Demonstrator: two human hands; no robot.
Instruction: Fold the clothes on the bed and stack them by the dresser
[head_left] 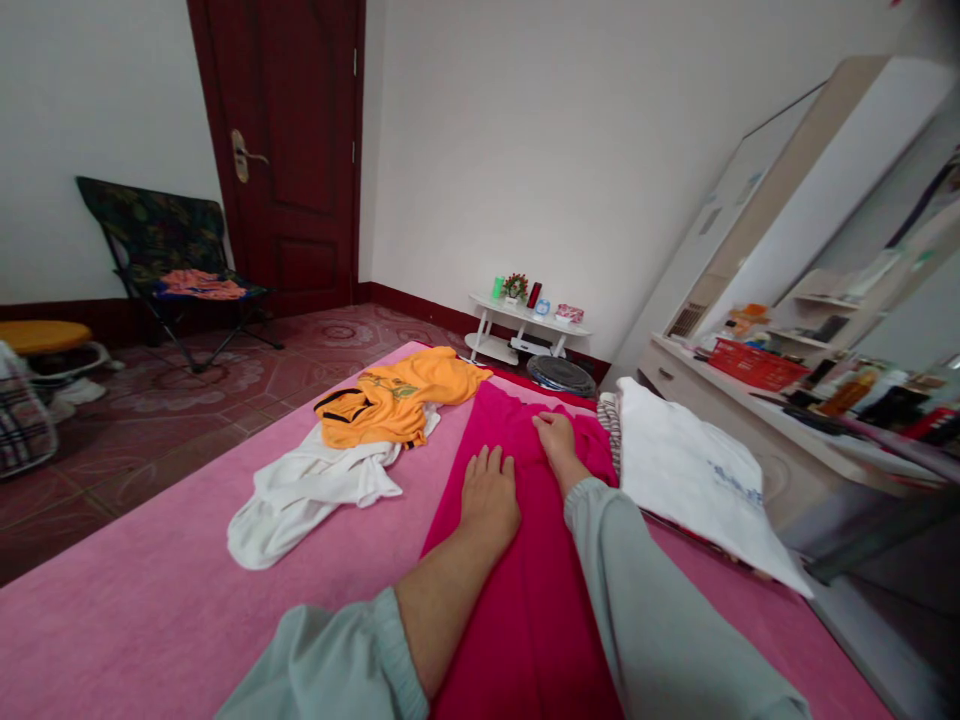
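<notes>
A magenta garment (536, 580) lies stretched lengthwise on the pink bed cover (172, 590); its exact kind cannot be told. My left hand (489, 500) rests palm down on its left side, fingers extended and slightly apart. Farther up, my right hand (556, 440) has its fingers curled and pinched on the fabric, which is rumpled around it. To the left lie a crumpled yellow-orange shirt (405, 395) with dark trim and a white garment (307, 490) partly under it. A folded white shirt (682, 470) with blue print tops a stack of clothes on the right.
A dresser (697, 375) with a red basket (757, 365) and bottles stands along the right side. Beyond the bed is a small white table (517, 312) with a potted plant. A folding chair (161, 235) holding pinkish cloth stands by the dark red door (289, 140).
</notes>
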